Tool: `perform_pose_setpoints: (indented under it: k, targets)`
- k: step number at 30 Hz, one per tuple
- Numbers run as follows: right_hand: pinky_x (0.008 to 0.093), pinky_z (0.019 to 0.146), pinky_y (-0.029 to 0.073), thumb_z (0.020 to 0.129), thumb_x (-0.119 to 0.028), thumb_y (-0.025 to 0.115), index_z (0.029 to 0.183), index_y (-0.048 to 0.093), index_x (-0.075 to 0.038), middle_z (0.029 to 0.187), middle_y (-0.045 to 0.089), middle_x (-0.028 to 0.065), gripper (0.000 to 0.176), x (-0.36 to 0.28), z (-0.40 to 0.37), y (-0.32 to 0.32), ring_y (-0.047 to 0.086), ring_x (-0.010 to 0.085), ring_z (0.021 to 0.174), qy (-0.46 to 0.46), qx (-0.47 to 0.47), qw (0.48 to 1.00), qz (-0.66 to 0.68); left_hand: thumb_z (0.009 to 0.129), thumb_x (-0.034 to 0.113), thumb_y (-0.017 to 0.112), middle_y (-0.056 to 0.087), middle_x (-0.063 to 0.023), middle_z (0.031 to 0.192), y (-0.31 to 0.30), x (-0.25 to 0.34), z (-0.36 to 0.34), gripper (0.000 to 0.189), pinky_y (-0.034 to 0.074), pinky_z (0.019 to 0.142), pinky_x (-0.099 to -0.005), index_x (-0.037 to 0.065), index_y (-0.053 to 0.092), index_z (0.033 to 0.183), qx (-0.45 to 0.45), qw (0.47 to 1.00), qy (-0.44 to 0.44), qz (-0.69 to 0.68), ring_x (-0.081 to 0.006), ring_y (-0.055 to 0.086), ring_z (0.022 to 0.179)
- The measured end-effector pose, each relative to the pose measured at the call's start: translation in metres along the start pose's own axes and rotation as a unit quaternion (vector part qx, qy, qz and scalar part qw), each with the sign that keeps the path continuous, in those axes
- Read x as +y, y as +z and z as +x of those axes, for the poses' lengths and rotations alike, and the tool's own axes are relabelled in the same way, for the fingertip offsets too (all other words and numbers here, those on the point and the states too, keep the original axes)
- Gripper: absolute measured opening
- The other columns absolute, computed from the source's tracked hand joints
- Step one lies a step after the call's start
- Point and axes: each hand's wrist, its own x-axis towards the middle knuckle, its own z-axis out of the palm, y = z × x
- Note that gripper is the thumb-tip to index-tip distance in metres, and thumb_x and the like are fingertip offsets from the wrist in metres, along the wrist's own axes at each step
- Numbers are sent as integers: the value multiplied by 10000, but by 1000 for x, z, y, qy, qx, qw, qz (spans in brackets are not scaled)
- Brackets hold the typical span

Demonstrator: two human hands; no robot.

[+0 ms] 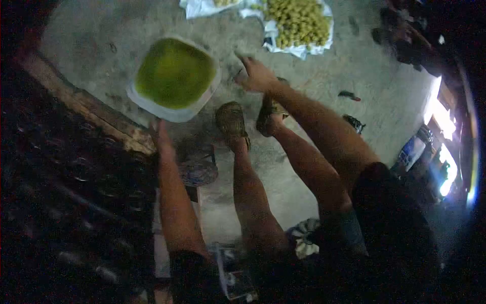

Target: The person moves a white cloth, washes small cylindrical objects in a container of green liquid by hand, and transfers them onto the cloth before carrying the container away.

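Note:
A pale basin (212, 90) holding green liquid stands on the concrete floor at the upper left. My left hand (161, 139) is just below its near edge, blurred, its fingers pointing up toward the rim; whether it touches the basin I cannot tell. To the right of the basin, my right hand (257, 76) hangs over the floor with thumb and fingers apart, holding nothing. Beyond it, a heap of small greenish-yellow round pieces (298, 23) lies on a white sheet (306, 51) at the top.
My feet in dark clogs (230, 120) rest below the basin. A wooden beam (91, 106) runs along the left, beside dark blurred objects. A small dark item with a red end (349, 95) lies on the floor at right, and dark clutter (405, 40) stands farther back.

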Motion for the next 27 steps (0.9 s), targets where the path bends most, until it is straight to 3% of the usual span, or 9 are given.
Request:
perform_pose_setpoints:
  k: [4, 7, 11, 15, 18, 20, 24, 25, 27]
  targets:
    - [502, 953, 500, 791, -414, 712, 1465, 386, -104, 1192, 621, 269, 810, -26, 126, 44, 624, 422, 1084, -108, -62, 992, -8, 939, 305, 637, 266, -161, 1573, -3, -23, 84, 780, 304, 1104, -602, 199, 189, 1567, -27, 997, -75, -4, -365, 312, 1419]
    - [503, 877, 537, 828, -311, 664, 1433, 448, -136, 1052, 682, 262, 665, -35, 163, 53, 670, 428, 964, -106, -62, 990, -71, 963, 150, 592, 294, -164, 1558, 2, -28, 98, 719, 317, 1121, -556, 110, 198, 1563, -27, 999, 18, -9, -348, 345, 1397]
    - [495, 895, 524, 847, -191, 582, 1414, 482, -151, 1126, 660, 267, 577, -11, 152, 36, 646, 446, 1011, -202, -71, 976, 25, 953, 87, 581, 337, -168, 1535, 16, -6, 53, 680, 333, 1119, -539, 65, 246, 1544, -30, 991, 107, -75, -351, 379, 1375]
    - [489, 913, 512, 854, -185, 567, 1419, 464, -80, 1134, 653, 281, 584, -27, 80, -30, 643, 437, 1038, -138, -43, 989, 32, 949, 62, 568, 448, -158, 1457, 22, 21, -2, 640, 408, 1053, -481, 43, 292, 1527, -47, 986, 122, -99, -340, 482, 1290]
    - [476, 951, 492, 852, -156, 556, 1420, 456, -39, 1177, 633, 290, 588, -34, 22, -90, 636, 423, 1075, -153, -48, 985, 68, 953, 60, 553, 497, -145, 1397, -12, 25, -38, 580, 447, 992, -420, 23, 349, 1495, 15, 960, 209, 184, -299, 540, 1213]
    - [463, 983, 473, 843, -141, 556, 1421, 452, -29, 1219, 613, 294, 598, -30, -44, -118, 626, 411, 1105, -145, -30, 980, 136, 955, 74, 545, 515, -152, 1377, -11, 67, -128, 539, 410, 1024, -404, 2, 385, 1465, -42, 984, 159, 67, -284, 533, 1206]
    - [461, 1016, 444, 840, -146, 561, 1431, 423, -8, 1228, 611, 290, 622, -60, -204, -241, 615, 398, 1127, -71, -44, 982, 169, 939, 54, 555, 587, -144, 1301, -36, 113, -260, 472, 381, 1043, -391, -13, 463, 1397, -113, 972, 176, 109, -283, 546, 1179]
    - [462, 1035, 429, 847, -156, 562, 1436, 414, -5, 1239, 606, 288, 625, -50, -235, -258, 601, 395, 1152, -83, -27, 988, 127, 934, 31, 553, 586, -139, 1316, -38, 138, -297, 450, 384, 1041, -392, -24, 482, 1375, -118, 923, 290, 225, -281, 541, 1199]
    - [461, 1074, 388, 846, -190, 568, 1439, 412, -13, 1281, 570, 298, 638, -22, -304, -255, 544, 384, 1226, -116, 101, 972, 177, 929, 8, 553, 496, -157, 1426, -18, 188, -391, 467, 352, 1079, -394, -53, 458, 1382, -116, 925, 302, 201, -286, 501, 1259]
